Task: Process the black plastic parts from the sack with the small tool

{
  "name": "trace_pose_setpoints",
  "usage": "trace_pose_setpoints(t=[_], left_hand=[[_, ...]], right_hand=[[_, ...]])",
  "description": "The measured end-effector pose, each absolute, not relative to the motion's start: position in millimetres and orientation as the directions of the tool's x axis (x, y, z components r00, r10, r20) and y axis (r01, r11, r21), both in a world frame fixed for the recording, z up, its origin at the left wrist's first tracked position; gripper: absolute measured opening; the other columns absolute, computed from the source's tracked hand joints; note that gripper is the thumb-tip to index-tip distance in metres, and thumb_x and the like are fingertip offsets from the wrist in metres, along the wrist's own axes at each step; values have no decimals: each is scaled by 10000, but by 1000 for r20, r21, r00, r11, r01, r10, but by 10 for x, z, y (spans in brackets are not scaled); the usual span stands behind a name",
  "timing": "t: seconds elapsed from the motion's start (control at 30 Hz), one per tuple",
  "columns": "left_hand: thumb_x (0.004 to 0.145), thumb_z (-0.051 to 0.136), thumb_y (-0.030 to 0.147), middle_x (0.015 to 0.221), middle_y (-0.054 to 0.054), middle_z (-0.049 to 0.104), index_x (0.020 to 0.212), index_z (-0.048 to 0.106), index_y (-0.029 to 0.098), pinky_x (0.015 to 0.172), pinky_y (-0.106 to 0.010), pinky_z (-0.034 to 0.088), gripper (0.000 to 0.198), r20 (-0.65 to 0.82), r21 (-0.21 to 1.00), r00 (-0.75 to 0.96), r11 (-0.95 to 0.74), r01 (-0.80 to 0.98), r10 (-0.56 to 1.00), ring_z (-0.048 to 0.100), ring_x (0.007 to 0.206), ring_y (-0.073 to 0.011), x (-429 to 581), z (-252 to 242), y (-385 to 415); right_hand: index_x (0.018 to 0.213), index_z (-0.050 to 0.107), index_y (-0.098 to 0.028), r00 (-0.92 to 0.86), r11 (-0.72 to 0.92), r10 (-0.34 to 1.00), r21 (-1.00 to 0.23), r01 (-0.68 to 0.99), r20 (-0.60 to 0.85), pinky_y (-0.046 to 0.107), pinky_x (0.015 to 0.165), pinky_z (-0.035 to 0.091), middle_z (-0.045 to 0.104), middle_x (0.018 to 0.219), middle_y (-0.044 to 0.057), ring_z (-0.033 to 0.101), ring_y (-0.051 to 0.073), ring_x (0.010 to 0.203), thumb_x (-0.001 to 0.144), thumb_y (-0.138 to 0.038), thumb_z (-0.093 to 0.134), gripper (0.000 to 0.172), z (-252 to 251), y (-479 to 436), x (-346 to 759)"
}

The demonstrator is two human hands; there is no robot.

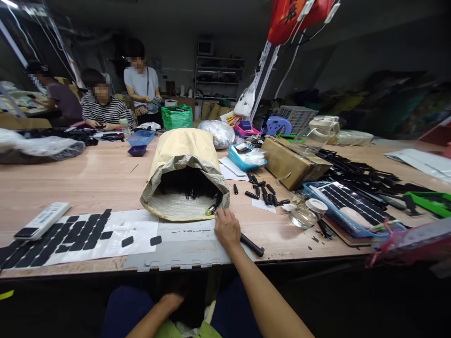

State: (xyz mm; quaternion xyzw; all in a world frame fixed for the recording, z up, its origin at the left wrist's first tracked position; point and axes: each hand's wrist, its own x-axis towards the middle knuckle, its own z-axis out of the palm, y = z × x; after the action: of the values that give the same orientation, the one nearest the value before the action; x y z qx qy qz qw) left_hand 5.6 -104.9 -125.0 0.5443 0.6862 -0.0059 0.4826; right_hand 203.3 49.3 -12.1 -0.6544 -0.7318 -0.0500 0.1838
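My right hand is closed around a black-handled tool with a shiny metal end. That end lies at the lower right of the mouth of a large tan paper sack. Lying on its side, the sack opens toward me, and dark pieces show inside. Below the table edge, over my lap, my left hand hangs in shadow with its fingers hidden. A grey board lies under the sack's front, beside a white sheet bearing rows of black rounded pads.
A white remote-like device sits at left. To the right are loose black cylindrical parts, a cardboard box, a glass jar and a blue tray. Several people are across the room.
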Motion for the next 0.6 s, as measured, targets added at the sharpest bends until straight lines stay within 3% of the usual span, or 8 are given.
trace_pose_setpoints(t=[0.07, 0.13, 0.23, 0.3, 0.37, 0.43, 0.5, 0.6], left_hand=[[842, 547, 390, 1285, -121, 648, 1300, 611, 212, 1069, -424, 403, 495, -719, 425, 41, 393, 816, 694, 569, 1240, -308, 84, -1104, -1064], [784, 612, 358, 1239, -110, 679, 1243, 657, 233, 1002, -436, 456, 479, -725, 409, 126, 276, 870, 677, 610, 1177, -326, 103, -840, -1091], [690, 709, 361, 1018, -73, 751, 1038, 750, 244, 837, -390, 527, 370, -664, 596, 476, 24, 803, 577, 689, 968, -304, 95, -280, -1049], [706, 716, 436, 863, -41, 748, 1006, 748, 235, 709, -328, 531, 362, -590, 755, 653, 39, 654, 475, 698, 794, -241, 67, 110, -888], [756, 674, 509, 841, -29, 733, 1017, 722, 215, 636, -275, 510, 396, -487, 857, 685, 145, 495, 541, 676, 711, -187, 20, 428, -584], [819, 607, 511, 916, -52, 731, 983, 696, 181, 653, -272, 509, 379, -352, 902, 515, 135, 411, 781, 673, 746, -179, -51, 626, -155], [860, 560, 451, 948, -78, 725, 965, 678, 154, 726, -295, 514, 336, -154, 875, 118, 80, 478, 981, 668, 835, -199, -149, 697, 333], [865, 555, 358, 1013, -146, 716, 1029, 662, 124, 838, -355, 502, 306, 9, 692, -396, 280, 665, 918, 659, 989, -274, -328, 623, 990]], right_hand=[[1092, 590, -220, -74, 134, 941, -162, 978, 331, 315, 743, 362, 596, 1042, 76, 516, 211, 942, 943, -264, 441, 215, -119, 492, 2031], [1092, 590, -221, -73, 130, 942, -155, 979, 328, 318, 739, 365, 597, 1040, 78, 514, 213, 941, 947, -267, 434, 218, -117, 494, 2028], [1089, 593, -221, -74, 128, 941, -145, 981, 329, 320, 737, 367, 597, 1034, 82, 511, 215, 938, 952, -267, 420, 225, -118, 495, 2025], [1082, 595, -218, -73, 127, 939, -142, 982, 335, 324, 735, 368, 597, 1024, 81, 512, 215, 927, 957, -265, 406, 231, -123, 494, 2024], [1074, 595, -216, -72, 128, 936, -143, 981, 344, 328, 735, 368, 595, 1010, 78, 516, 216, 921, 958, -263, 401, 231, -129, 491, 2025], [1069, 595, -217, -73, 133, 933, -150, 980, 352, 329, 737, 369, 594, 1003, 78, 519, 220, 925, 952, -263, 414, 221, -130, 487, 2027], [1062, 597, -217, -77, 139, 933, -156, 978, 352, 328, 736, 370, 594, 999, 83, 521, 222, 929, 943, -261, 428, 211, -124, 485, 2030], [1052, 598, -218, -80, 143, 936, -162, 976, 344, 328, 737, 374, 595, 996, 89, 518, 222, 926, 938, -251, 423, 211, -110, 485, 2035]])
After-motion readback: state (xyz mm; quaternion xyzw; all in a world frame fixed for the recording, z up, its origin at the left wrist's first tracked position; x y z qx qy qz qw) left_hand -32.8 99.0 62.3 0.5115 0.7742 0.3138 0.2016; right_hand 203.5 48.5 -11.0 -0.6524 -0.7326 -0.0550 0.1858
